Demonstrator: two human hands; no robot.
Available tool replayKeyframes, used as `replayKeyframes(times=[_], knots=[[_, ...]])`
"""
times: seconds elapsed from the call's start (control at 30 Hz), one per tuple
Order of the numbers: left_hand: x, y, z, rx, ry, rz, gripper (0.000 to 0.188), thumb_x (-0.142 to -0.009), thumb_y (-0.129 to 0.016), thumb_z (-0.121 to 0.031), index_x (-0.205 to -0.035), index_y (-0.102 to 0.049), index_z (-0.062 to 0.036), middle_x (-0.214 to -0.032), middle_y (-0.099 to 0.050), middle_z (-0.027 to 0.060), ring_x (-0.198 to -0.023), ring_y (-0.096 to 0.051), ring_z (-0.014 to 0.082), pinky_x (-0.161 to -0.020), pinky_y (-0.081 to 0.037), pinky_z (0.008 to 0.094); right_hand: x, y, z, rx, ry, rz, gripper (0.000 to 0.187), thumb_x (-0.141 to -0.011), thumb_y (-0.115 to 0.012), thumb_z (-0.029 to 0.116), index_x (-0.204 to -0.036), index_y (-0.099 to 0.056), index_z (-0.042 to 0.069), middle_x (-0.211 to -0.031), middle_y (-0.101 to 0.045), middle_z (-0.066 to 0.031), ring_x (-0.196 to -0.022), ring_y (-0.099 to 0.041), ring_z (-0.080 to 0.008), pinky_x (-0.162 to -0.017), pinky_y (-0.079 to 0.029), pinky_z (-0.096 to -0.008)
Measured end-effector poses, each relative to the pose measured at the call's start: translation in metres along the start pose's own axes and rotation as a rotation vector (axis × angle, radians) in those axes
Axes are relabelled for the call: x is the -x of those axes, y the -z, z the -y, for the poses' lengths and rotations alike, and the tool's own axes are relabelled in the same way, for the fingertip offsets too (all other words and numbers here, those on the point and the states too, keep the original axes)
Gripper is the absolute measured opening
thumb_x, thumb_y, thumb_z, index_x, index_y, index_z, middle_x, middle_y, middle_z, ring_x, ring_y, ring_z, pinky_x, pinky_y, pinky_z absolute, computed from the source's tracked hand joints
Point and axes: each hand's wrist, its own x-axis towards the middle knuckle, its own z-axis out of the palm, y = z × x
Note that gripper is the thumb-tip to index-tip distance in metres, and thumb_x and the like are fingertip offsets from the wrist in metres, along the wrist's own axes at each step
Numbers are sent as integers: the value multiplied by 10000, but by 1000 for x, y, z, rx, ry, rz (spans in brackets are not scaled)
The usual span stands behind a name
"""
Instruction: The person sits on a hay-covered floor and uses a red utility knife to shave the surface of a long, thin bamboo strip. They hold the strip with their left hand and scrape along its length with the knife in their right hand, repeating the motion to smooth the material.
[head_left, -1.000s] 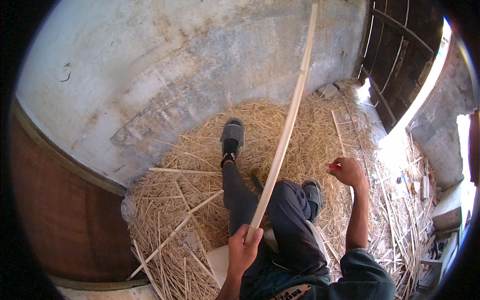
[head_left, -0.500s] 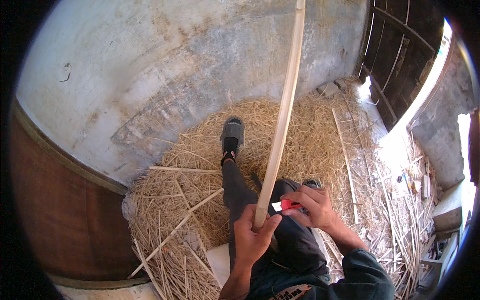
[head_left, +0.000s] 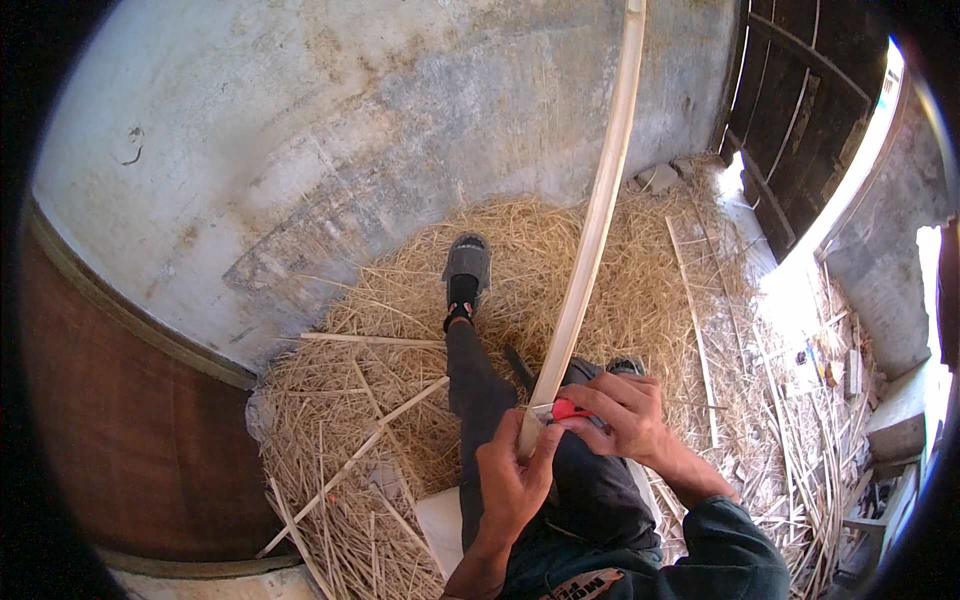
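A long pale strip, apparently split bamboo (head_left: pixel 592 240), rises from my lap past the top of the picture, leaning a little right. Its lower end is pinched between the thumb and fingers of my left hand (head_left: pixel 515 475). In my right hand (head_left: pixel 622 412) is a red-handled knife (head_left: pixel 571 409), gripped by the handle. The knife's short blade touches the strip just above my left thumb, lying across it. My fingers partly hide the handle.
Shavings and thin strips (head_left: pixel 390 360) cover the floor around my legs. A stained wall (head_left: pixel 330 130) stands ahead, and a brown panel (head_left: pixel 140 400) is at left. Long strips lie at right near a dark wooden door (head_left: pixel 800 110). My sandalled foot (head_left: pixel 467 262) extends forward.
The knife blade has moved left onto the strip, where it was beside it before. The strip's upper part has tilted to the right.
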Motion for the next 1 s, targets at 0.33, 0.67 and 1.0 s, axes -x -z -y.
replayKeyframes(times=[0.33, 0.67, 1.0], knots=[[4, 1, -6, -175, 37, 15, 362, -1044, -692, -296, -876, -545, -12, -604, -569, 119, -524, -612, 132, -474, -411, 319, 1, 3, -10, 57, -33, -49, 328, -784, -869, 300, -1039, -770, 118, -736, -646, 13, -568, -641, -170, -495, -494, -326], [8, 7, 2, -174, 35, 34, 386, -1055, -669, -300, -841, -510, -21, -590, -542, 130, -508, -647, 181, -452, -408, 334, -2, 3, -12, 58, 30, -35, 345, -792, -874, 296, -1051, -765, 97, -712, -645, 0, -540, -612, -167, -470, -461, -314], [56, 9, 18, -165, 182, 143, 377, -1054, -649, -340, -882, -601, -8, -611, -573, 71, -585, -561, 59, -499, -393, 313, -23, 39, -97, 290, -535, -499, 185, -943, -747, 205, -1051, -777, 58, -699, -641, -45, -556, -535, -112, -516, -377, -290]])
